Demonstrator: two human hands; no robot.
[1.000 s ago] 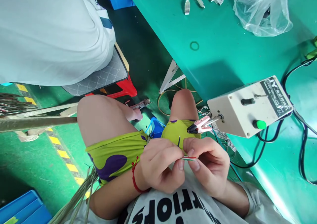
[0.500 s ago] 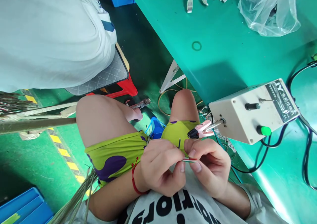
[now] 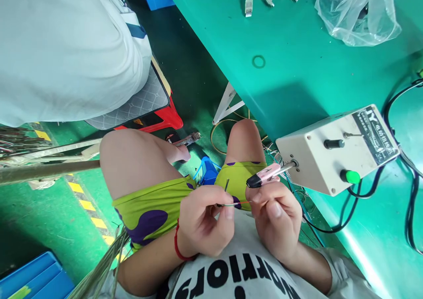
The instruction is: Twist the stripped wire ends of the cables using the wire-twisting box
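Observation:
Thin coloured wires point(image 3: 242, 203), with red and green strands showing, stretch between my two hands above my lap. My left hand point(image 3: 206, 222) is closed, pinching them between thumb and forefinger. A short dark strand point(image 3: 226, 185) sticks up from that pinch. My right hand point(image 3: 279, 222) has curled fingers, with the forefinger and thumb tips at the free end of the wires. Just above the right fingers is a pink clip with black tips point(image 3: 264, 175), mounted on the metal shaft of a white box-shaped machine point(image 3: 330, 153).
The machine has a green button point(image 3: 350, 176) and black cables point(image 3: 373, 188). On the green table point(image 3: 291, 47) lie USB cable ends point(image 3: 249, 5) and a clear plastic bag point(image 3: 360, 12). A co-worker in white point(image 3: 72, 47) sits at left. Cable bundles point(image 3: 102, 259) hang beside my left arm.
My left hand has shifted left, away from my right hand, so more of the wires shows between them. The pink clip has turned on its shaft.

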